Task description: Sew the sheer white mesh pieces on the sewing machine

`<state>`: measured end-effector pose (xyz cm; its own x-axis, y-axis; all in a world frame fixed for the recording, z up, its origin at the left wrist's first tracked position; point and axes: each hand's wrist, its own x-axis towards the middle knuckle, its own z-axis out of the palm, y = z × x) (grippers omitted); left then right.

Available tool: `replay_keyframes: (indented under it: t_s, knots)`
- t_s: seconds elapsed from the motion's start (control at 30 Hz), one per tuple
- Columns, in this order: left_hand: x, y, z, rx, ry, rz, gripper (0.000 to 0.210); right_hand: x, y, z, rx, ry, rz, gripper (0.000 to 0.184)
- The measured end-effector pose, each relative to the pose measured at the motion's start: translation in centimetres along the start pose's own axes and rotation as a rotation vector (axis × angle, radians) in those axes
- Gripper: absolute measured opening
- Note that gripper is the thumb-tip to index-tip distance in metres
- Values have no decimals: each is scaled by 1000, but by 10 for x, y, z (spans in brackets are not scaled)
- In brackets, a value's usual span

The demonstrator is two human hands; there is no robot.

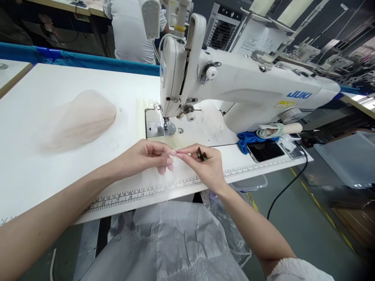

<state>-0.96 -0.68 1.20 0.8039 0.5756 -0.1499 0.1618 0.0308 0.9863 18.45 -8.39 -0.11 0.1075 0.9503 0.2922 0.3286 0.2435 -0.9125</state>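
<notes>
Head view, listed left to right, places reckoned from the sewing machine [243, 78].

Worktop [23, 97]: white, spreading left of the machine and in front of it; printed ruler strip [130, 195] along the near edge.

Beige sheer piece [90, 117]: lying on the worktop, left of the machine; outline faint at its left end.

Co-worker in white [131, 31]: behind the machine's needle end, back turned.

Left hand [143, 156]: in front of the machine's needle end; grip together, thumb and fingers pinched on the translucent piece.

Needle plate [158, 128]: metal, beneath the machine's presser foot.

Translucent piece [175, 163]: directly in front of the machine, between both hands, above the worktop; lower edge hard to make out. Best handled, by judgement, with light pinches close together, edges matched by feel, tension even, no hard tugging.

Right hand [206, 166]: in front of the machine; grip together, fingertips on the same piece, nearly meeting the left.

Small dark-and-green item [202, 154]: tucked in the right hand; kind unclear. Advisable: any point turned away from the sheer material.

Blue cloth [246, 140], phone [265, 151]: beside the machine's base, right front.
</notes>
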Motion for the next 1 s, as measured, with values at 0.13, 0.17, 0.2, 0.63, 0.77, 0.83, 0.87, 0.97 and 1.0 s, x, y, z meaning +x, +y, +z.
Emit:
replay_keyframes:
  t_s: [0.13, 0.17, 0.2, 0.63, 0.77, 0.83, 0.87, 0.97, 1.0]
  knots:
    - [0, -2, 0, -19, -6, -1, 22, 4, -3, -3, 49, -3, 120, 22]
    - [0, -2, 0, -22, -5, -6, 23, 5, -3, -4, 53, 5, 127, 23]
    - [0, -1, 0, -22, -1, -12, 24, 5, -2, -5, 51, 18, 122, 23]
    - [0, 0, -1, 13, 11, -25, 27, 3, 5, -42, -471, 71, -333, 11]
    - [-1, 0, -1, 6, 13, -31, 26, -5, 2, -96, -663, 187, -133, 17]
    - [-1, 0, -2, 13, 8, -35, 26, -19, -3, -137, -821, 72, 97, 26]
    - [0, -1, -2, 17, 10, -37, 26, -28, -7, -160, -894, -84, 237, 31]
    - [0, -2, -3, 10, 17, -42, 27, -55, -21, -221, -1085, -341, 536, 36]
    - [0, -2, -2, 4, 21, -46, 27, -61, -26, -233, -1179, -282, 590, 37]
